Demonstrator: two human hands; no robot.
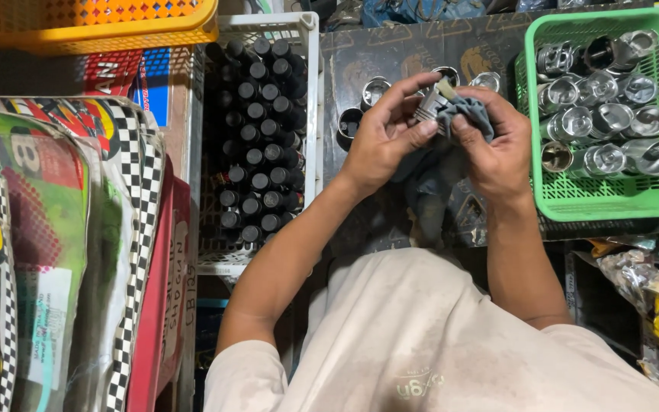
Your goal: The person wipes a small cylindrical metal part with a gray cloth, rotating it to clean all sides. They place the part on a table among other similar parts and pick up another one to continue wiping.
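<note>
head view: left hand (381, 137) grips a small metal cylinder (429, 105), fingers curled around it; right hand (497, 145) pinches a grey rag (463, 114) against it, above the dark bench (390, 53) middle; green basket (612, 194) of metal cylinders at the right edge, white crate (310, 114) of black bottles left

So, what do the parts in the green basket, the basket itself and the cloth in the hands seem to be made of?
Round parts: probably metal, bright silvery finish with sharp glints.
Green basket: looks like moulded plastic, an open grid wall with a smooth even colour.
Cloth: soft woven fabric, dull grey-blue, creased and hanging between the left hand and right hand.
</note>
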